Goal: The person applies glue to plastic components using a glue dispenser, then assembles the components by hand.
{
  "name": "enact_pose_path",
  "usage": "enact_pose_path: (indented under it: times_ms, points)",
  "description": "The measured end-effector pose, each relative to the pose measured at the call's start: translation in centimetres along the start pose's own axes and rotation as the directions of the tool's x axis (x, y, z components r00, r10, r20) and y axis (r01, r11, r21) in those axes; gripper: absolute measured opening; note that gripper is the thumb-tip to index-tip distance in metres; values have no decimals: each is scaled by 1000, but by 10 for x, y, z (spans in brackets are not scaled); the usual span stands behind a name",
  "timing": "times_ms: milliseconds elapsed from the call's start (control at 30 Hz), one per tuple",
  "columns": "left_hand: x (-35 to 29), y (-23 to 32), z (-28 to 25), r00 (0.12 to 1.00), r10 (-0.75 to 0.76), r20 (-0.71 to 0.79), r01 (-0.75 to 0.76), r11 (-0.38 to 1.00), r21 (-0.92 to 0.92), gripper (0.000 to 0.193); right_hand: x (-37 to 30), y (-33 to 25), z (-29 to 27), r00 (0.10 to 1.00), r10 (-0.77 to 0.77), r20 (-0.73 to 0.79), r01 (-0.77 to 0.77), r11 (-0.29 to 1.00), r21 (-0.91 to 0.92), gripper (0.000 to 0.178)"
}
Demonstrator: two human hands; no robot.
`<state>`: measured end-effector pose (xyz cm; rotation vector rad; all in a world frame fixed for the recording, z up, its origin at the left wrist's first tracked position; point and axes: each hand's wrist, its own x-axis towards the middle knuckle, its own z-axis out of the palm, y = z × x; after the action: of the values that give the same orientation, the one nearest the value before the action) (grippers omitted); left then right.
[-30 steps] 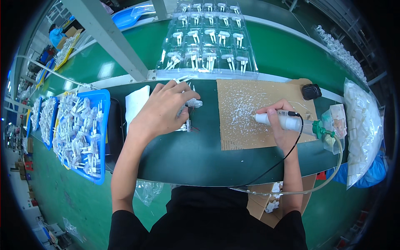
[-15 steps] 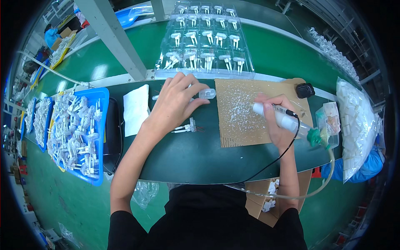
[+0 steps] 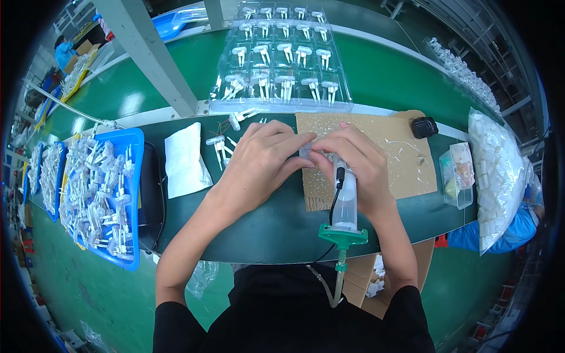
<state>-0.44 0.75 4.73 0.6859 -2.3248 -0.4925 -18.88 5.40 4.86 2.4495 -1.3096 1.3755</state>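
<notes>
My left hand [image 3: 262, 162] and my right hand [image 3: 353, 162] meet over the left edge of a brown cardboard sheet [image 3: 406, 153] on the dark green bench. The left fingers pinch a small clear plastic part [image 3: 307, 153] between the two hands. My right hand grips a clear syringe-like dispenser [image 3: 346, 200] with a green end cap, a tube and a black cable trailing toward me. Its tip is hidden under my fingers. A few loose white plastic parts [image 3: 219, 144] lie just left of my left hand.
A clear blister tray [image 3: 279, 59] of white parts sits on the green belt behind. A white cloth [image 3: 183, 159] and a blue bin [image 3: 100, 194] of parts lie left. A small clear box [image 3: 458, 176], a black cap [image 3: 424, 126] and a bag of white parts [image 3: 497, 170] are at the right.
My left hand moved right with a small part and my right hand swung the dispenser left, so both hands now meet at the cardboard's left edge.
</notes>
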Motion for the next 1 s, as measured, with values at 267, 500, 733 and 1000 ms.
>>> enact_pose_path:
  times_ms: [267, 500, 733, 1000]
  points:
    - [-6, -5, 3, 959, -242, 146, 282, 854, -438, 23, -4, 2, -1, 976, 81, -203, -55, 990, 131, 13]
    - [-14, -11, 18, 902, -320, 290, 343, 122, -931, 39, -12, -18, -27, 882, 325, -342, -102, 839, 534, 32]
    - [-15, -12, 24, 919, -181, 350, 333, -118, -935, 47, -21, -48, -27, 951, 252, -180, -76, 754, 653, 29]
    - [-18, -7, 26, 928, -201, 314, 293, -126, -948, 47, -17, -55, -18, 974, 215, -72, -135, 805, 577, 23]
